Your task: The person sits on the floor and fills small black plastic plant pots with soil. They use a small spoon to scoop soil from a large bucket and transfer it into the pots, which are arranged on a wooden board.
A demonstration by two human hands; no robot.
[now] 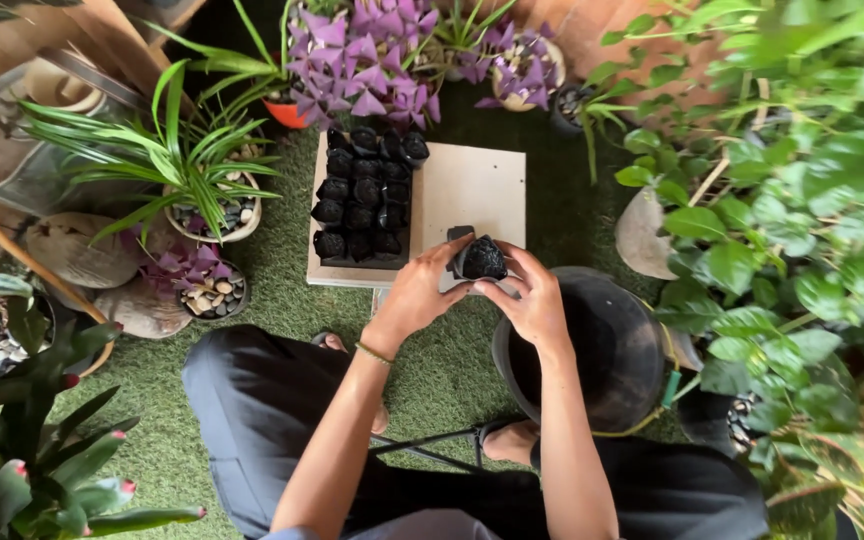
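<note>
As seen from the head camera looking down, a pale square board (472,185) lies flat on green artificial turf (282,260), and on its left half stands a block of small black nursery bags (367,195), soft-sided, round-mouthed and filled with dark soil, packed in touching rows; no label is legible on them. Both bare forearms reach away from the body and converge over the near edge of the board. The left hand (414,292), a thin bracelet (373,352) at its wrist, curls its fingers about the left side of a single small black bag (480,260), thumb toward the top rim. The right hand (534,300) closes on the right side of the same bag, so that it is pinched between both hands, fingers bent rather than spread. This bag is held upright just above the near right part of the board, apart from the packed rows, its open mouth showing dark, lumpy soil up to the rim. Just beneath the right forearm sits a large black bucket (612,350), dark inside. Round about stand a striped spider plant (182,160) in a pebble-topped pot at left, purple-leaved plants (372,60) at the far side, and broad green foliage (792,200) at right.
</note>
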